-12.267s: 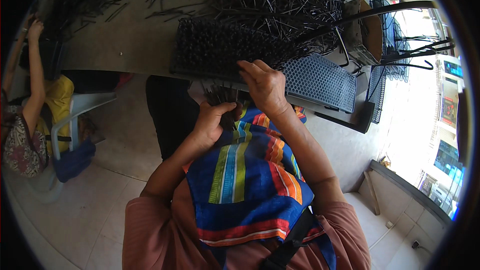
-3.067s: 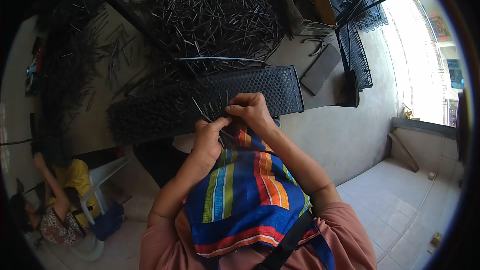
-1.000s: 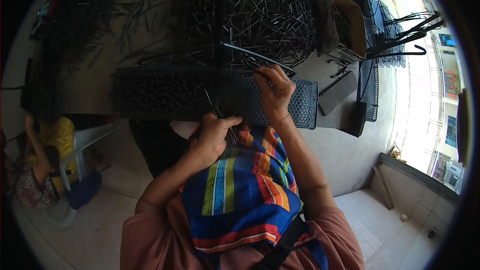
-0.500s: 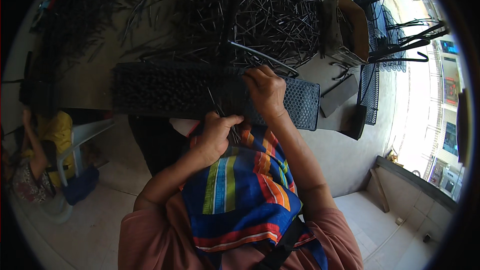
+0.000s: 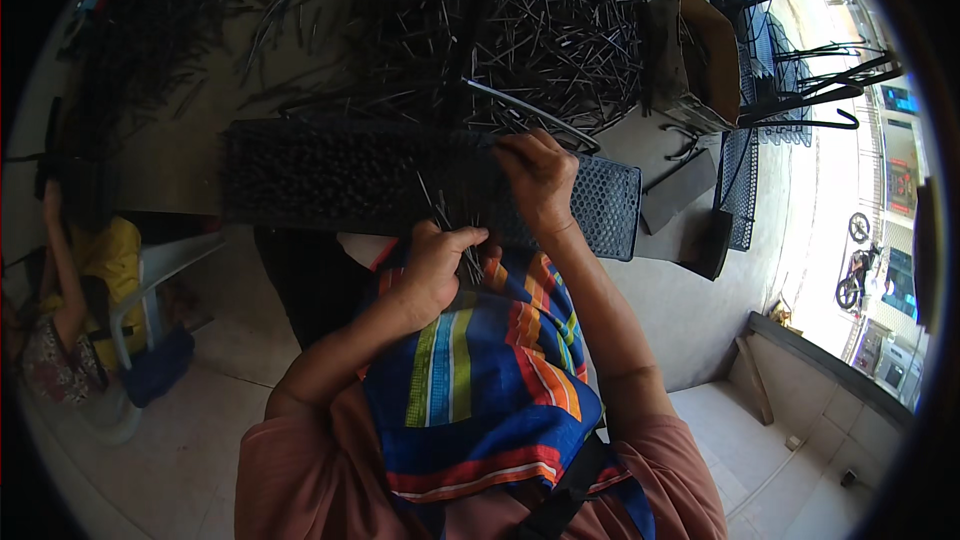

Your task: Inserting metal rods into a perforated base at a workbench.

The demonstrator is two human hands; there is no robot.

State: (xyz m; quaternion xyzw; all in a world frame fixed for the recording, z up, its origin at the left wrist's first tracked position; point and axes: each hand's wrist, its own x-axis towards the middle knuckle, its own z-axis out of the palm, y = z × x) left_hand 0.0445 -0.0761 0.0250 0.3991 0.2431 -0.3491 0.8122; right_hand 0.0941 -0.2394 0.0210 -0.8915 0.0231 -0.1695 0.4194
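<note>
At the far left, a co-worker's raised forearm (image 5: 66, 255) stands beside a bright yellow cloth (image 5: 112, 265) and a pale plastic chair (image 5: 150, 285). Above, on the grey tabletop (image 5: 170, 180), lies a shaded heap of thin dark strips (image 5: 150, 40); a few loose dark strips (image 5: 285, 20) lie just right of it.

The long black rectangular perforated tray (image 5: 610, 215) lies along the near side of the tabletop, in front of you. Its left portion holds densely packed upright dark sticks (image 5: 310, 175). Its middle is too shaded to read in detail. At its right end the round holes are visible.

Your left hand (image 5: 432, 268) is at the tray's near edge, thumb and fingers clamped on a loose bundle of slender dark sticks (image 5: 470, 262), whose ends fan out at various angles. Your right hand (image 5: 542, 180), apart from the left, is over the tray, right of centre, with its fingertips drawn together; you cannot tell whether they grip a stick.

Behind the tray rises a large heap of tangled dark strips (image 5: 550, 30). To its right stands an open-topped cardboard box (image 5: 722, 45) with a brown interior; dark contents show inside, too shaded to identify. Black wire-mesh baskets (image 5: 785, 90) stand at the far right.
</note>
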